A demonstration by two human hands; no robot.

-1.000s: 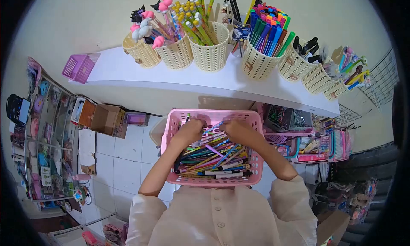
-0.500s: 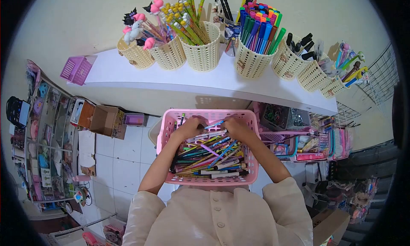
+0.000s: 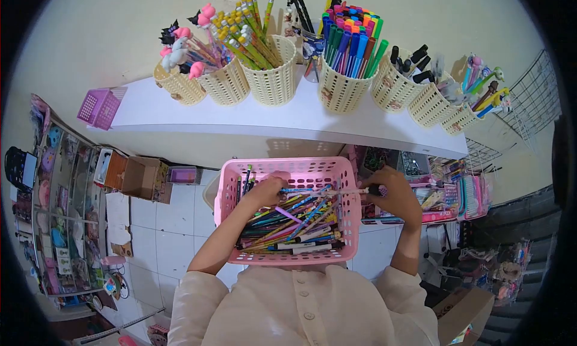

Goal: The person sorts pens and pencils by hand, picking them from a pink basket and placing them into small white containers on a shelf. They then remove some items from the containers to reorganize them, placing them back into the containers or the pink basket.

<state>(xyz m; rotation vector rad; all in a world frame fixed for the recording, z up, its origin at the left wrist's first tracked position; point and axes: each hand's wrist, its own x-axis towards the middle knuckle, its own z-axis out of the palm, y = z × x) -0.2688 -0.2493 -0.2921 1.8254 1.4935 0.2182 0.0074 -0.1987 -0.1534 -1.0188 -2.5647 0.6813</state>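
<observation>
A pink basket (image 3: 288, 259) full of pens and pencils (image 3: 294, 226) is in front of my body. My left hand (image 3: 266, 191) is inside its back left part, fingers closed at the end of a blue pen (image 3: 297, 190). Just past the basket's right rim, my right hand (image 3: 393, 189) pinches a pale pen with a dark end (image 3: 354, 191), which reaches left over the rim. Black and white markers (image 3: 309, 248) lie at the near side of the pile.
Above the basket, a white shelf (image 3: 288, 119) bears cream holders (image 3: 270, 81) with pencils and markers, and a small purple basket (image 3: 99, 108). Cardboard boxes (image 3: 141, 177) stand at left on the tiled floor. Stocked baskets (image 3: 439, 215) are at right.
My right hand has moved right, from inside the basket to beyond its right rim, with a pale pen in its fingers. My left hand stays in the basket. The view has shifted slightly.
</observation>
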